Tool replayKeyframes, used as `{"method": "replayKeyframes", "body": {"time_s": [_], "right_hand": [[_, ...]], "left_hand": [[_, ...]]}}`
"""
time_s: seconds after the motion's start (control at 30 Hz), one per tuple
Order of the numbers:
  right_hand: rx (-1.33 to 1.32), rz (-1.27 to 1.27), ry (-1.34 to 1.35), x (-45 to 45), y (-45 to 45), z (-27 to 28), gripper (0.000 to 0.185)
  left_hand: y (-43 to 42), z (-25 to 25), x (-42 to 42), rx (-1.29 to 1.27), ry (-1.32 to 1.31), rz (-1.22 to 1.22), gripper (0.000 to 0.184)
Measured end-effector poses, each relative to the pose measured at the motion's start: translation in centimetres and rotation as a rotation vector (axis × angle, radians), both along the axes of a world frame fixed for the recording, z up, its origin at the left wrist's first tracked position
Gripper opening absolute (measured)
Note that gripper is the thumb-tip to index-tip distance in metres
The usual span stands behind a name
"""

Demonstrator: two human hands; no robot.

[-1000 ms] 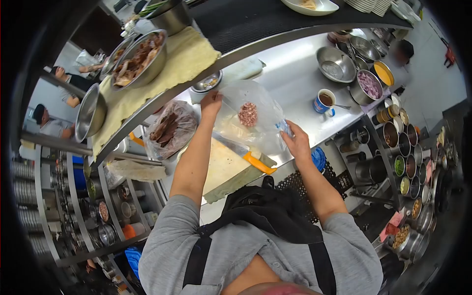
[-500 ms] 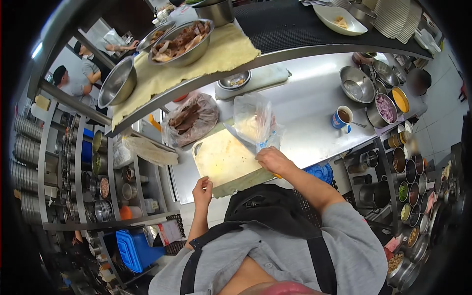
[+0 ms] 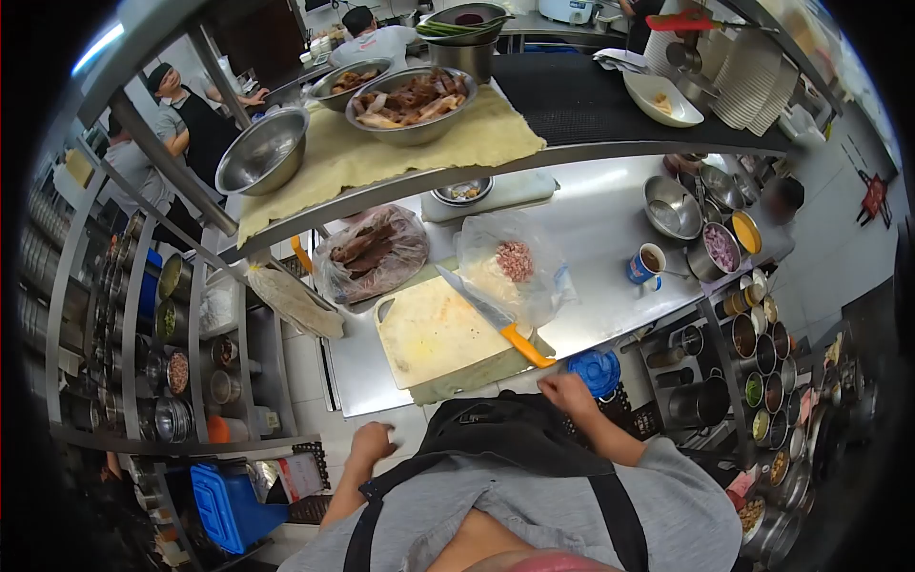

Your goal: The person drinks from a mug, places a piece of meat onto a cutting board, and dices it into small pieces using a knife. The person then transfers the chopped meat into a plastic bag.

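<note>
My left hand (image 3: pixel 372 442) is in front of the steel table's edge, its fingers loosely curled with nothing visible in them. Close to the table's front edge, my right hand (image 3: pixel 570 393) is curled too and nothing shows in it; the knife handle is the nearest thing. The chef's knife (image 3: pixel 484 310), with an orange handle, lies slantwise across the right side of a worn, pale cutting board (image 3: pixel 424 329). Behind the blade, an open clear plastic bag (image 3: pixel 545 286) lies spread out with chopped pinkish meat (image 3: pixel 515 261) on it. A green cloth (image 3: pixel 453 383) shows under the board.
A clear bag of dark meat (image 3: pixel 367 250) sits behind the board's left corner. A blue mug (image 3: pixel 645 264) and a bowl of chopped onion (image 3: pixel 717 250) stand rightward. Overhead, a shelf holds a bowl of cooked meat (image 3: pixel 410 103). Co-workers (image 3: pixel 186 114) stand at the far left.
Both hands have drawn back from the board and bag toward my body. The right hand has let go of the bag, which now lies flatter with its chopped meat in sight. My view has shifted.
</note>
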State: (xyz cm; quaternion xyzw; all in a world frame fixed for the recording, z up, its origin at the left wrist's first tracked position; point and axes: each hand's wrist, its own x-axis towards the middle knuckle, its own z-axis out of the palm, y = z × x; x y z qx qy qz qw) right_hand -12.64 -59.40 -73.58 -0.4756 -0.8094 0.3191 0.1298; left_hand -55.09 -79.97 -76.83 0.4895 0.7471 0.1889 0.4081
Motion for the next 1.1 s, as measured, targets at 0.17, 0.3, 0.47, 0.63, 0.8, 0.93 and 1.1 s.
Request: {"method": "replayKeyframes", "body": {"time_s": [0.17,0.3,0.47,0.63,0.8,0.93,1.1], "right_hand": [[-0.093,0.057,-0.222,4.4,-6.6,-5.8,0.023],[-0.159,0.149,-0.51,6.8,-7.7,-14.4,0.019],[-0.123,0.046,-0.36,1.8,-7.3,-9.1,0.018],[-0.133,0.098,-0.359,-0.2,-6.3,-9.1,0.021],[-0.01,0.128,-0.246,-1.9,-4.4,-6.3,0.026],[-0.021,-0.111,-0.029,-4.2,0.3,1.5,0.03],[0.14,-0.179,0.108,-5.8,5.1,8.9,0.03]], "left_hand": [[3.8,4.3,0.9,0.391,0.122,0.303,0.027],[9.4,3.2,0.0,0.446,0.129,0.13,0.034],[11.0,5.4,4.4,0.46,-0.026,-0.139,0.041],[6.6,3.2,7.1,0.361,-0.106,-0.14,0.041],[-0.5,-0.6,4.2,0.233,-0.049,-0.125,0.045],[-6.2,-4.6,0.8,0.029,0.0,0.133,0.045],[-12.1,-18.0,-2.7,-0.231,-0.049,0.33,0.043]]}}
